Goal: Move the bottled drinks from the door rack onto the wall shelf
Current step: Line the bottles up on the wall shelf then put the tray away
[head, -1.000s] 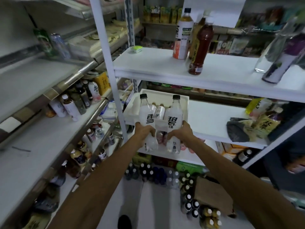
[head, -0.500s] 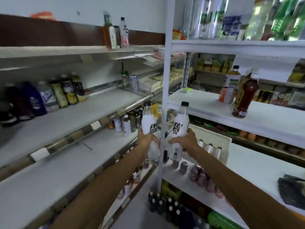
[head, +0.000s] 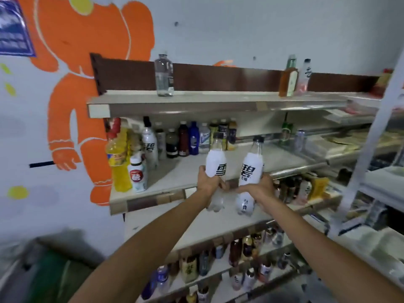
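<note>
While clamping upright white bottles, left hand (head: pixel 209 183) on left bottle (head: pixel 216 162), right hand (head: pixel 261 189) on right bottle (head: pixel 251 169), hover just before wall shelf (head: pixel 153 199) edge, bare patch beyond, nearer left hand.

Head camera looks forward, slightly down, close to wall shelf (head: pixel 166 184).

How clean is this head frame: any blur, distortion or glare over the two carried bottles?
Head view: left bottle and right bottle, gripped by left hand and right hand, read sharp at centre; edges smear, worst lower left; wide-angle distortion leans the white upright; light dim and flat, no glare on labels.
</note>
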A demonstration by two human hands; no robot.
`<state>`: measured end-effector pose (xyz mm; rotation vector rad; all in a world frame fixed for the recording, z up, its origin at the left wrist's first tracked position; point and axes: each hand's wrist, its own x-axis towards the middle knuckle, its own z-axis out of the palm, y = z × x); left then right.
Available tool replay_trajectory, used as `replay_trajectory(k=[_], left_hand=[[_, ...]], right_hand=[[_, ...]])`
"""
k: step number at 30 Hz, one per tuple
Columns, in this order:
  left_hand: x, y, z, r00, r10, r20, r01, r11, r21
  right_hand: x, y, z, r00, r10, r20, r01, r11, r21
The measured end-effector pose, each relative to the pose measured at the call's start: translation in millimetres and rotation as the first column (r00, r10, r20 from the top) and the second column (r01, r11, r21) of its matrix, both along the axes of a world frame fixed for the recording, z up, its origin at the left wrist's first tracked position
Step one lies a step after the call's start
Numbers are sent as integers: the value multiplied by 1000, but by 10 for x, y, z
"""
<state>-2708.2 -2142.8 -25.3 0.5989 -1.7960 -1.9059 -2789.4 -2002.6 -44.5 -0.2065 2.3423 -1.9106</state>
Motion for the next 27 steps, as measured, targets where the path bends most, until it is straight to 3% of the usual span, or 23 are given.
replay_trajectory(k=[6, 16, 27], left_hand=[[333, -810, 17, 975, 220, 16, -214, 961, -176], [247, -1378, -152, 876, 470, 105, -326, 739, -589], [-549, -1725, -263, 714, 696, 75, -511, 591, -623]], right_hand=[[221, -948, 89, 984, 162, -75, -154, 984, 94], [164, -1601, 101, 957, 270, -104, -254, 956, 147], [-879, -1898, 162, 929, 339, -149, -301, 926, 229]])
